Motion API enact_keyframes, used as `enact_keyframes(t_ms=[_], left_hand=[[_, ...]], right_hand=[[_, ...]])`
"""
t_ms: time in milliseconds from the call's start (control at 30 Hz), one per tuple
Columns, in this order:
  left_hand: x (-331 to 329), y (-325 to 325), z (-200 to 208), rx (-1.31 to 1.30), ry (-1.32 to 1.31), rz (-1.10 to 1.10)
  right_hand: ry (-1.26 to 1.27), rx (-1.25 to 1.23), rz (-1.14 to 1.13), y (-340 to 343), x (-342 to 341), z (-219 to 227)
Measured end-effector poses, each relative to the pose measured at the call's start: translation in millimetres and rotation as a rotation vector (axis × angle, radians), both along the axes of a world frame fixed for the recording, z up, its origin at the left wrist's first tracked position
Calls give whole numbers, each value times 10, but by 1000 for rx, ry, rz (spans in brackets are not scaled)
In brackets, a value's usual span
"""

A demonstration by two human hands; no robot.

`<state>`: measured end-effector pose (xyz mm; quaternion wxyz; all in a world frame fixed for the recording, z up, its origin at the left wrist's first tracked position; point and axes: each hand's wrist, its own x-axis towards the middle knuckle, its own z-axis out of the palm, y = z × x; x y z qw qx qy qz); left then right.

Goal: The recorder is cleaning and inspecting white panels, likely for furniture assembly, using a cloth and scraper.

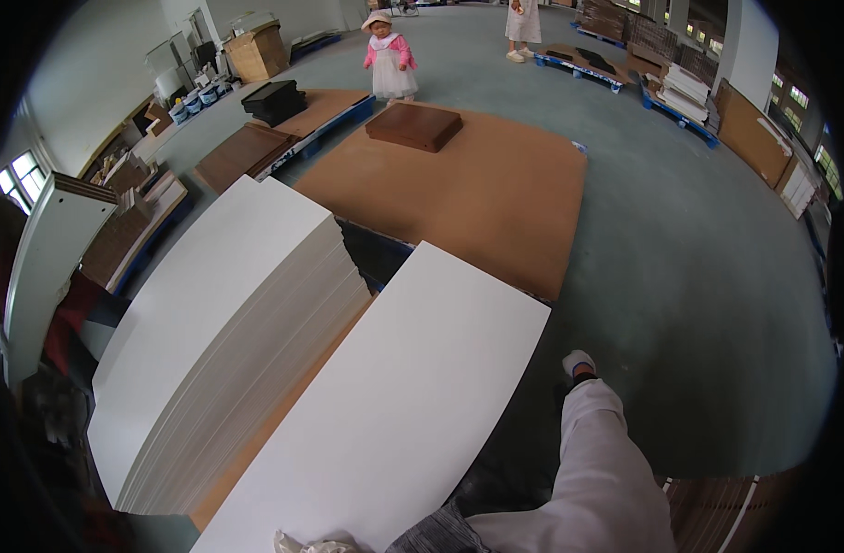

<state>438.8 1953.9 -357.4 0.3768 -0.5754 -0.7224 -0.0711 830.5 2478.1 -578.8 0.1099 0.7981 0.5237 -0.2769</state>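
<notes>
A long white panel [403,387] lies close in front of me, running from the lower left up toward the middle. On its near end, at the lower edge of the view, sits a pale, crumpled, glove-like shape [316,544]. It appears to be my left hand, though its fingers are cut off and I cannot tell what they hold. My right hand does not show. Left of the panel stands a tall stack of white panels [228,276], with a narrow brown strip of board between the two. My leg in light trousers [606,461] stretches out at the right.
At the far left a person in red and dark clothing [67,332] is beside a raised white board [58,240]. Beyond the panels, a brown sheet [468,194] carries brown boards [413,125]. Two people, one in pink and white [389,64], stand behind. Loaded blue pallets [680,115] stand farther off.
</notes>
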Motion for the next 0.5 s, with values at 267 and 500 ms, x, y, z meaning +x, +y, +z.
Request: enact_keyframes(t_ms=[267, 500], left_hand=[[23, -23, -10, -7, -15, -2], [28, -59, -25, -9, -23, -2]], right_hand=[[5, 81, -2, -30, 75, -156], [9, 173, -8, -17, 19, -207]])
